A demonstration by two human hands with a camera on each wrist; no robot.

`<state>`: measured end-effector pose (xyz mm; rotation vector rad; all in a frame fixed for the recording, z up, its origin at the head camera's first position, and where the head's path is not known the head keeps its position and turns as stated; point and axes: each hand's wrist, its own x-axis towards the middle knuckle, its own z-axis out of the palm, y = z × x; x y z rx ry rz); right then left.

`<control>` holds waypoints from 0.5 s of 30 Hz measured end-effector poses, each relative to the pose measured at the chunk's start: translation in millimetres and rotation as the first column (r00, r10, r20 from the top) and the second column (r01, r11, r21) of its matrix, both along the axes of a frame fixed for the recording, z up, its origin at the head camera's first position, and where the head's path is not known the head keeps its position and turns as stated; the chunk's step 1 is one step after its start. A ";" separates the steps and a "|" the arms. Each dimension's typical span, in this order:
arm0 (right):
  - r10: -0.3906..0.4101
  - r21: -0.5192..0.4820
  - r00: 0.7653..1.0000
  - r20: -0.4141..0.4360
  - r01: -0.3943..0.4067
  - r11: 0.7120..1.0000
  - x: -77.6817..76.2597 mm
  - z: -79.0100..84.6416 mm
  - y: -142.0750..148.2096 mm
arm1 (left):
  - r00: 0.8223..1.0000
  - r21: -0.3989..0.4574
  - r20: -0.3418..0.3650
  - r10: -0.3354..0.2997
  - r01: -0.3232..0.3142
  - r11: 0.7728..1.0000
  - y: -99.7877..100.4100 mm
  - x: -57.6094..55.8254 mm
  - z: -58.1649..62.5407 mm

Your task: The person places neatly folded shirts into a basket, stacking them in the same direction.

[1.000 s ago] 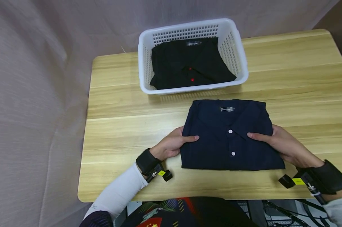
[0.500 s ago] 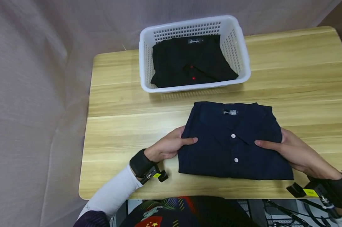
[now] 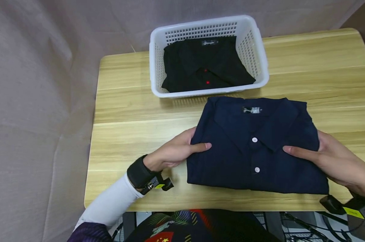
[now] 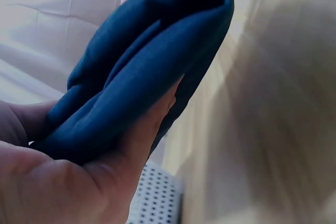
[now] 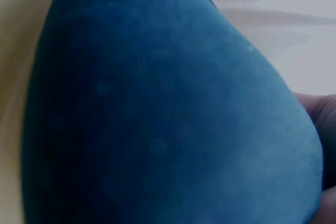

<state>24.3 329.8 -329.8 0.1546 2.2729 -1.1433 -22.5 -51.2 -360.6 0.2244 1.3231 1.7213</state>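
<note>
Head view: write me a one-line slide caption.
Left grip and right grip hold a folded navy shirt by its sides, near a white basket containing a folded black shirt.

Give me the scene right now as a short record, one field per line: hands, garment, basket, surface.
Left hand: grips the left side of the navy shirt, thumb on top
Right hand: grips its right side, thumb on top
Held garment: folded, white buttons facing up; appears lifted off the table
Basket: white, perforated, at the table's far edge
Basket contents: folded black shirt with red buttons
Surface: light wood grain
</note>
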 end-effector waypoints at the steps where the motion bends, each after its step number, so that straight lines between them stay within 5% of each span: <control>1: 0.004 0.017 1.000 -0.007 -0.004 1.000 -1.6 4.1 -1.6 | 1.000 -0.008 -0.018 0.002 -0.002 1.000 -1.4 -1.2 3.8; 11: 0.033 0.087 0.991 -0.128 -0.022 0.996 -33.4 35.7 -18.3 | 0.986 -0.033 -0.159 0.043 -0.049 0.998 -14.9 -19.7 40.0; 15: 0.032 0.075 0.993 -0.113 -0.023 0.997 -52.2 50.2 -25.3 | 0.977 -0.060 -0.203 0.065 -0.079 0.995 -19.5 -31.4 54.5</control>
